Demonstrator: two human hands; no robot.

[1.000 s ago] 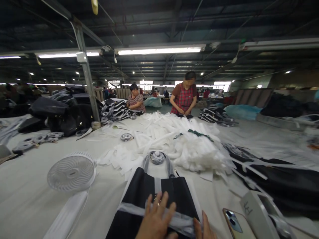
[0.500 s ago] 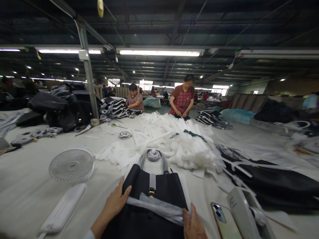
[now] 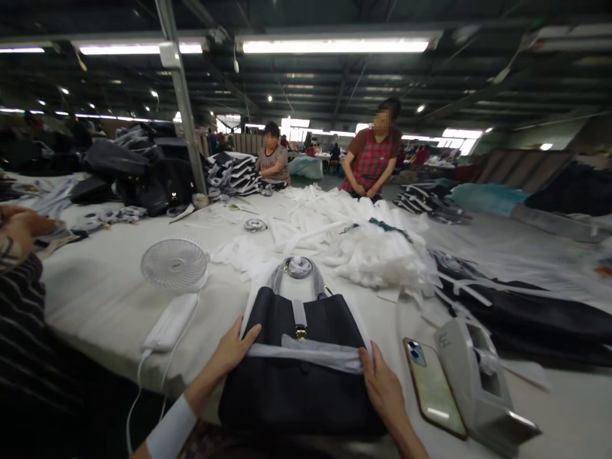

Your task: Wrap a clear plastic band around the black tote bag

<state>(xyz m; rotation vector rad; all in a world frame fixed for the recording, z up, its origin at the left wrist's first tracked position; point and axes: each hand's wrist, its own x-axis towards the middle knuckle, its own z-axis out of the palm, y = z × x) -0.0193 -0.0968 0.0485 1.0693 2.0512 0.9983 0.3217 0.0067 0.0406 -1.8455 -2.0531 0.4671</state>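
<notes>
A black handbag lies before me at the table's near edge, its wrapped handles pointing away. Across its front runs a translucent plastic band, just below the gold buckle. My left hand grips the bag's left side, thumb on the front by the band's end. On the opposite side, my right hand holds the bag's edge at the band's right end. The fingers behind the bag are partly hidden. A coiled wrapped strap rests between the handles.
Left of the bag is a white fan with a cable. On the right lie a phone and a tape dispenser. White packing scraps are heaped beyond. Two co-workers stand across the table; another person's arm shows at left.
My view has tilted down and turned left, bringing in the person at left. Both hands keep their hold on the handbag. The co-worker in the checked apron has turned their head.
</notes>
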